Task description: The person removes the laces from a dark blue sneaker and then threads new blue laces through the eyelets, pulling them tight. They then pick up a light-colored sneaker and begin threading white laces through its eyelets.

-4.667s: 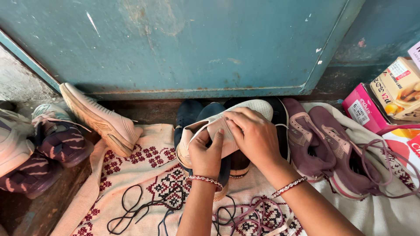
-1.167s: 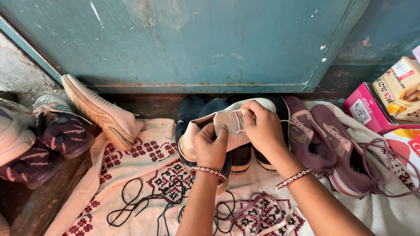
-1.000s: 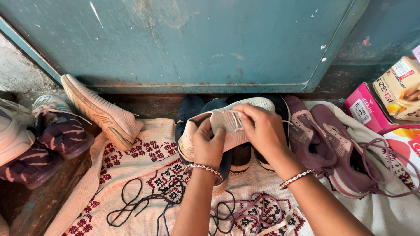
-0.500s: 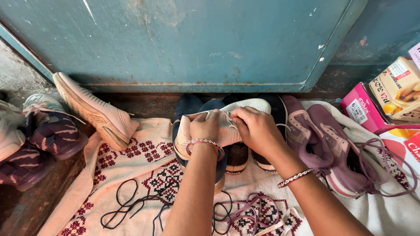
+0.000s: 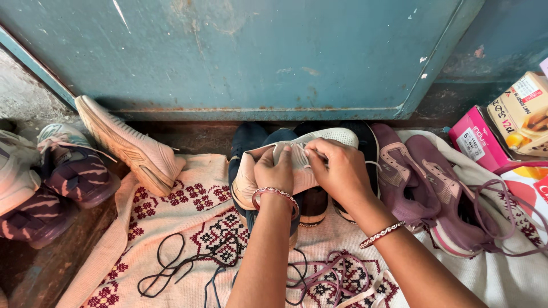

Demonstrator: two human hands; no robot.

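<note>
left hand (image 5: 275, 170) slid up — both hands now clasp pink shoe (image 5: 297, 165).

Soft, even daylight fills the scene, bright without harshness. The teal metal door (image 5: 257, 57) shows a faint dull sheen and no glare. Below its lower edge lies a band of deep shadow, darkest behind the shoes. Shadows on the embroidered cloth (image 5: 188, 222) in front of the door are weak and diffuse. Focus is sharp throughout; the wide lens bows the door's edges toward the corners.
</note>
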